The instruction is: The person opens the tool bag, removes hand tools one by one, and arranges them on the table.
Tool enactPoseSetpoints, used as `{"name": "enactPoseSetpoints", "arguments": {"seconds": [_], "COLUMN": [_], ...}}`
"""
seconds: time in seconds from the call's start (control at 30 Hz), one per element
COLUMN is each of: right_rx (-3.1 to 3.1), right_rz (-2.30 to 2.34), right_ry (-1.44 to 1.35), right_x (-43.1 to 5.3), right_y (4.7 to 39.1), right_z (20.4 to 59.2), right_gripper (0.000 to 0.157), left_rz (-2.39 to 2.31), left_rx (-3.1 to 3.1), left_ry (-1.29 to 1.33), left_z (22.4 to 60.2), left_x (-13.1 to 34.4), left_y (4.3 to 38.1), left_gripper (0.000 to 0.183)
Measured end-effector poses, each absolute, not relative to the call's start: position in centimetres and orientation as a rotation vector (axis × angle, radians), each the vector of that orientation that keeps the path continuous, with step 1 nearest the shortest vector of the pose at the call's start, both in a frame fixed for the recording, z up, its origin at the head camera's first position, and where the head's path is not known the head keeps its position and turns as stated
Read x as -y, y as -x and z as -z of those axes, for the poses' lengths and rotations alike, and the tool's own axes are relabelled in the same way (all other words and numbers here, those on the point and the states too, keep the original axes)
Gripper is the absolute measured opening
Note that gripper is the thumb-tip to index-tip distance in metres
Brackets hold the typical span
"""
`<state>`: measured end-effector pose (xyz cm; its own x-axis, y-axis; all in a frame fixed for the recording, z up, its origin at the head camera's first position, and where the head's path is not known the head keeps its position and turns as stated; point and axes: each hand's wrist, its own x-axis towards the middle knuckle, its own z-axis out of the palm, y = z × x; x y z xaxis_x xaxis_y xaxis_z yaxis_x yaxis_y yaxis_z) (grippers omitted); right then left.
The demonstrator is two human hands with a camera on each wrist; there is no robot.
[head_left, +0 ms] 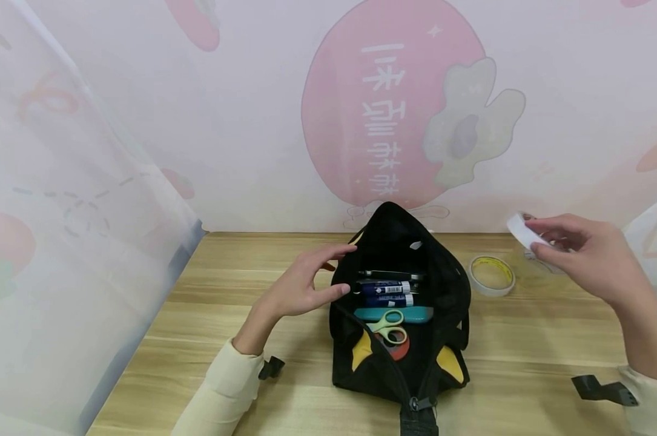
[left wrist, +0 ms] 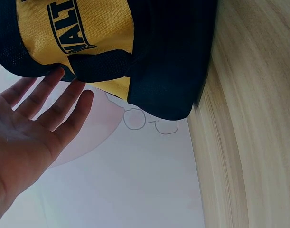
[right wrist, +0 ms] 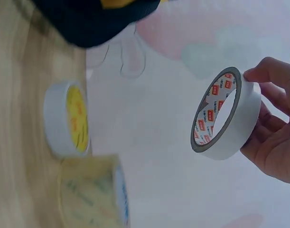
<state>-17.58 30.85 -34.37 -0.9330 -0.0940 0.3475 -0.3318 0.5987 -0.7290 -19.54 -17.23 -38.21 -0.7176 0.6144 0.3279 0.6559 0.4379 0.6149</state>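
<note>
A black and yellow tool bag (head_left: 449,266) stands unzipped on the table. Beside its left rim, my left hand (head_left: 306,281) has its fingers extended; in the left wrist view the fingertips (left wrist: 83,102) meet or overlap the bag's side. Inside lie two dark blue glue sticks (head_left: 385,288), a teal, flat, long object (head_left: 418,314), pale green scissors (head_left: 393,335) and a red ring-shaped roll (head_left: 400,352). To the right, my right hand (head_left: 592,257) holds a roll of white tape (right wrist: 247,118) in the air, thumb and fingers pinching its edge.
A second white tape roll with a yellow core (head_left: 491,292) lies on the wooden table (head_left: 524,387) right of the bag. Behind it is a wide clear tape roll (right wrist: 90,190), partly hidden by my right hand in the head view. A printed cloth (head_left: 252,121) hangs behind the table.
</note>
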Motion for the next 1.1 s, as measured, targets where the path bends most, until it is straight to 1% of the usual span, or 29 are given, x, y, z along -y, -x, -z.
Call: {"name": "enactPoseSetpoints", "arguments": {"seconds": [0.4, 0.6, 0.7, 0.8, 0.9, 0.97, 1.1], "right_rx": [2.605, 2.582, 2.541, 2.517, 2.454, 2.395, 2.338], "right_rz": [-1.082, -1.104, -1.129, -1.17, -1.298, -1.397, -1.506], "right_ry": [-0.129, -0.078, -0.093, -0.113, -0.154, -0.178, -0.177], "right_x": [-35.5, -37.4, -38.3, -39.3, -40.6, -41.4, -42.7], "right_y": [17.5, 17.8, 18.0, 18.2, 18.6, 18.9, 19.2], "right_z": [37.0, 38.2, 39.0, 39.7, 40.4, 40.8, 41.8], "right_gripper": [0.036, 0.032, 0.043, 0.059, 0.068, 0.07, 0.069], "left_rz": [1.144, 1.157, 1.16, 1.165, 1.168, 1.169, 1.171], "left_rx": [2.598, 2.595, 2.596, 2.596, 2.596, 2.597, 2.6], "left_ry": [1.181, 1.184, 1.182, 1.179, 1.176, 1.174, 1.173], "left_z": [38.3, 38.2, 38.2, 38.2, 38.3, 38.4, 38.5], "left_x": [17.1, 17.0, 17.1, 17.1, 17.1, 17.2, 17.2], "left_y": [19.7, 19.7, 19.7, 19.6, 19.6, 19.7, 19.7], "left_gripper": [0.064, 0.065, 0.065, 0.065, 0.065, 0.065, 0.065]}}
